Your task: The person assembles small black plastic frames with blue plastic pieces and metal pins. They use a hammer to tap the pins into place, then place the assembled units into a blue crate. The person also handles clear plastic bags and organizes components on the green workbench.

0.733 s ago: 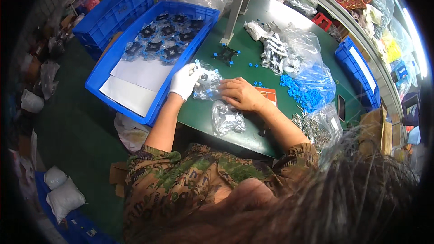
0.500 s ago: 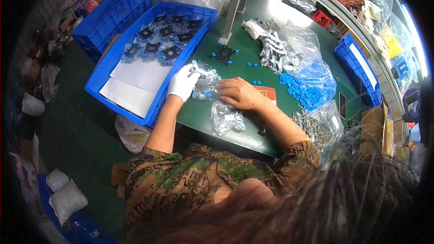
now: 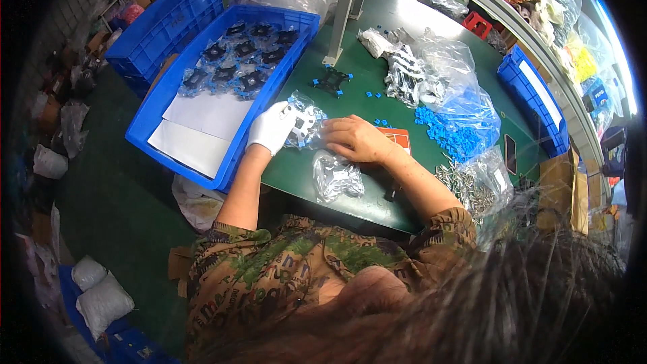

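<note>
Head view: both hands, left (image 3: 271,127) (gloved) and right (image 3: 355,139), grip clamped on bagged part (image 3: 303,123) near table edge (image 3: 296,195).

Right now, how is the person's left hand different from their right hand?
The left hand wears a white glove; the right hand is bare. The left hand lies at the table's edge beside the blue tray, while the right hand rests further in on the green table, next to an orange card. Both touch the same clear bag of parts.

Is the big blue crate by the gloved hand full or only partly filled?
Partly filled. In the blue crate, bagged black parts cover only the far half; white sheets cover the near half, beside the left hand.
</note>
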A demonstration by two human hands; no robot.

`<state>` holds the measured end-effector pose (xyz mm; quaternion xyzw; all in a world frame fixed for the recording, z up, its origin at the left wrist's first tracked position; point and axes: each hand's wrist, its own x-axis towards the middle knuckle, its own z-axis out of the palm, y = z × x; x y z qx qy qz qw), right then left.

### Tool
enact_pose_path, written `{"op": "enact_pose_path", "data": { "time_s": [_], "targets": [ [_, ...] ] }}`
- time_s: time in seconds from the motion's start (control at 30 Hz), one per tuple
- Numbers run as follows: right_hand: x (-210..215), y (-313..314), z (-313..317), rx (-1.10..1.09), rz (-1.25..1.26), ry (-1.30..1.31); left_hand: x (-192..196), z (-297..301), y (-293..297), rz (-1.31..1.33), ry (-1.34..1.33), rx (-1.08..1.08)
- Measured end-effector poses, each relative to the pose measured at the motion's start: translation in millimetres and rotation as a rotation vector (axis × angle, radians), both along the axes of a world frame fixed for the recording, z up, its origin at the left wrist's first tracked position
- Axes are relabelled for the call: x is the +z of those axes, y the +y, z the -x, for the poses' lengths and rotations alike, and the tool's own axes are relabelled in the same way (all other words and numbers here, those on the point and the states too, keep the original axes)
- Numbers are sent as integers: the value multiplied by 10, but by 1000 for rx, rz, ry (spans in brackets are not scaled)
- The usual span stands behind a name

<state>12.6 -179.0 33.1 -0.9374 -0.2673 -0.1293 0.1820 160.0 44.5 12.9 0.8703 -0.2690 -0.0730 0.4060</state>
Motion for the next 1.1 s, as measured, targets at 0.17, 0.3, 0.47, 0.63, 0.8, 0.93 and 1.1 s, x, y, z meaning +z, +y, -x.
{"op": "enact_pose_path", "data": {
  "time_s": [0.17,0.3,0.47,0.63,0.8,0.93,1.1],
  "targets": [
    [-14,-4,0,10,6,-25,148,117,-53,-199,-218,32],
    [-14,0,24,3,2,0,297,137,-102,-364,-318,-33],
    [-27,-7,-14,20,-14,-56,242,133,-117,-334,-248,9],
    [159,-21,-32,-65,29,-43,214,116,-76,-339,-194,7],
    [-32,-159,-213,-230,-151,-94,225,103,-47,-265,-158,-17],
    [-213,-205,-370,-181,-291,-11,133,66,51,-76,-152,-3],
    [-191,-188,-331,-225,-406,169,19,47,-22,588,450,37]
  ]
}}
